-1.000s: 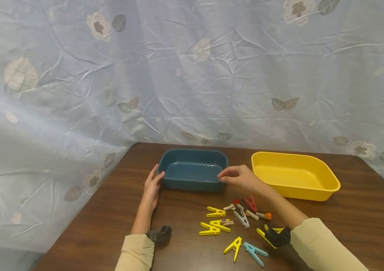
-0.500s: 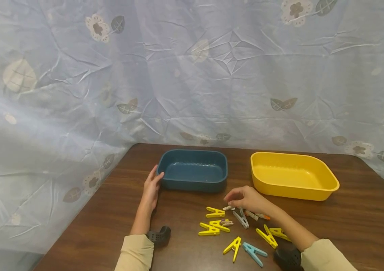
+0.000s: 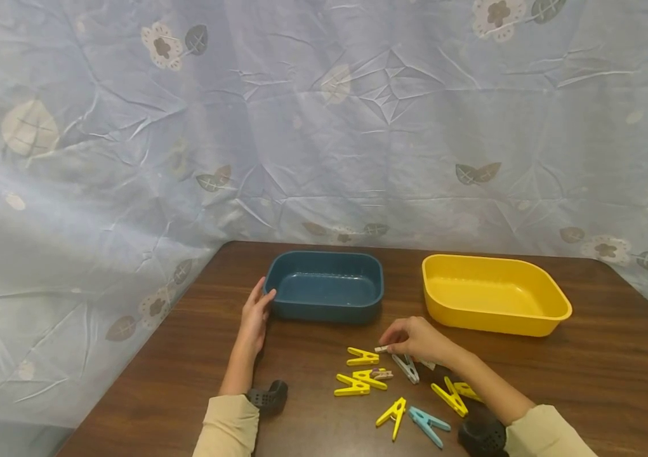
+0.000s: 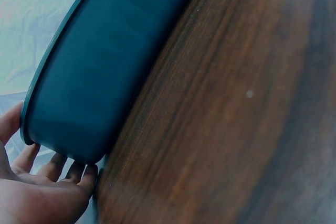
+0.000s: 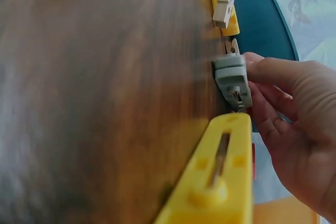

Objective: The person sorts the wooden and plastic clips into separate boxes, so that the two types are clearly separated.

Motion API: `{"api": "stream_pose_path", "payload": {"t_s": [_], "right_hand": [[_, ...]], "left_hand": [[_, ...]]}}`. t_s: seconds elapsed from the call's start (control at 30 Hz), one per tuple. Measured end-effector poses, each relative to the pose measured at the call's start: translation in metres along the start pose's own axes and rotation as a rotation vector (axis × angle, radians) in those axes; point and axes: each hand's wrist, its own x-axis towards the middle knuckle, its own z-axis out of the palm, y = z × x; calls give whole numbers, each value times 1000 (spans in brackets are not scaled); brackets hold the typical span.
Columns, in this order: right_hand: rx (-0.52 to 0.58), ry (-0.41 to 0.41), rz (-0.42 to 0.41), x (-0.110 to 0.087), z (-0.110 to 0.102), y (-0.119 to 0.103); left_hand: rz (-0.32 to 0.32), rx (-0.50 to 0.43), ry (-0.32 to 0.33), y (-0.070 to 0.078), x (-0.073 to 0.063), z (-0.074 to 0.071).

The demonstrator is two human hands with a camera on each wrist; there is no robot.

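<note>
My left hand [image 3: 254, 320] holds the left end of the blue plastic basin [image 3: 324, 313], thumb at the rim. In the left wrist view its fingers lie against the basin's outer wall [image 4: 100, 72]. Low over the pile of clothespins, my right hand [image 3: 423, 339] pinches a small wooden clothespin [image 3: 381, 349] between thumb and fingers. A grey clothespin [image 3: 406, 369] lies just beneath that hand. It partly hides the fingertips in the right wrist view, where a yellow clothespin [image 5: 210, 177] looms in front. Another small wooden clothespin [image 3: 382, 374] rests by the yellow ones.
A yellow basin [image 3: 495, 322] stands at the back right of the brown wooden table [image 3: 312, 425]. Several yellow clothespins [image 3: 352, 386] and a light blue one [image 3: 429, 426] are spread nearer the front. A patterned curtain [image 3: 324, 158] hangs behind the table.
My right hand has come from the blue basin's right front corner down to the clothespins, where its fingers have closed on a small wooden one. The left hand has stayed on the basin.
</note>
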Motion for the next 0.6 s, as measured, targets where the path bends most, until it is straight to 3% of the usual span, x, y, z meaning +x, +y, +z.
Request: {"api": "stream_pose_path", "payload": {"t_s": [0.6], "right_hand": [[15, 41, 27, 2, 1, -7]], "left_hand": [[7, 2, 2, -1, 1, -1]]}}
